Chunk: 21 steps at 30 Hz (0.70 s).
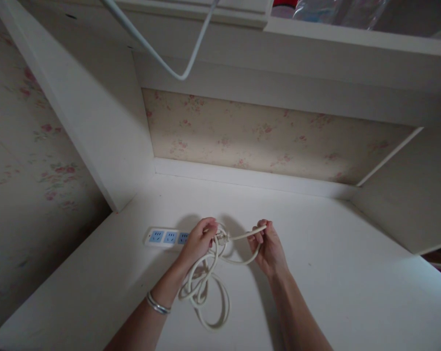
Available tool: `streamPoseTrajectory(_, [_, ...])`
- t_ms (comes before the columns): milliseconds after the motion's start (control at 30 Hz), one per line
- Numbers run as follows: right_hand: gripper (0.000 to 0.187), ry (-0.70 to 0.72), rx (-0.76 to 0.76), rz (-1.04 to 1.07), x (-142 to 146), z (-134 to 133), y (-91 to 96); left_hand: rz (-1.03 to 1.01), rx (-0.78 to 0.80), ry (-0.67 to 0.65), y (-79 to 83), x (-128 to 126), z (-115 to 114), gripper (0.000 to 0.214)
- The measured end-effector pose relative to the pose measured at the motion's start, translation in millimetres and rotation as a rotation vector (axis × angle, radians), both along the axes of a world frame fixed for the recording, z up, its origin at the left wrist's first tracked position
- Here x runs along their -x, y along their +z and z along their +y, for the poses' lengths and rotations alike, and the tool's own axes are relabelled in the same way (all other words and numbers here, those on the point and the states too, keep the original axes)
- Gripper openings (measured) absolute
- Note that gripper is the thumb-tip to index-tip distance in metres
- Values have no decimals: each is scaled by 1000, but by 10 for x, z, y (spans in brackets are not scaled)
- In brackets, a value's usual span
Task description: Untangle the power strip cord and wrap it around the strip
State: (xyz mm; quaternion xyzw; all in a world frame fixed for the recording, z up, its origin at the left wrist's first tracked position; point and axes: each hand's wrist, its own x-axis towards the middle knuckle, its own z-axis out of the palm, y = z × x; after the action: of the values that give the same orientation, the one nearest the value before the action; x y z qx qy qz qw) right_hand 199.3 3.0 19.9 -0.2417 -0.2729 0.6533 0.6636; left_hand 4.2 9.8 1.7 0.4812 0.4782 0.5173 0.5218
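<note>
While floral wallpaper point(59, 175) fills the far left, I see a power strip point(171, 237) with blue sockets lying on the white worktop point(308, 302), its right end hidden behind the person's left arm. The left grip point(198, 240) is closed on a gathered cream cable point(240, 263), with a silver bangle point(158, 303) around that wrist. Loose coils of the cable spread below the left fingers, and two strands run across to the right grip point(269, 247), which pinches a loop, well apart from the strip.
</note>
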Motion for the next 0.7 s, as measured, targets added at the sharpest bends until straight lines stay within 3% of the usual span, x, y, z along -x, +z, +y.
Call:
streamPoseTrajectory(133, [25, -13, 16, 18, -20, 48, -43, 241, -51, -57, 43, -11, -74, 33])
streamPoseTrajectory(333, [23, -118, 74, -87, -1, 142, -173, 221, -5, -73, 64, -7, -72, 35])
streamPoseTrajectory(467, [24, -349, 7, -572, -16, 140, -271, 120, 37, -96, 56, -1, -41, 38])
streamPoseTrajectory(567, [34, -493, -241, -1049, -35, 96, -317, 49, 60, -105, 44, -2, -34, 39])
streamPoseTrajectory(700, [37, -550, -570, -1419, -27, 22, -314, -8, 83, -63, 41, -13, -44, 38])
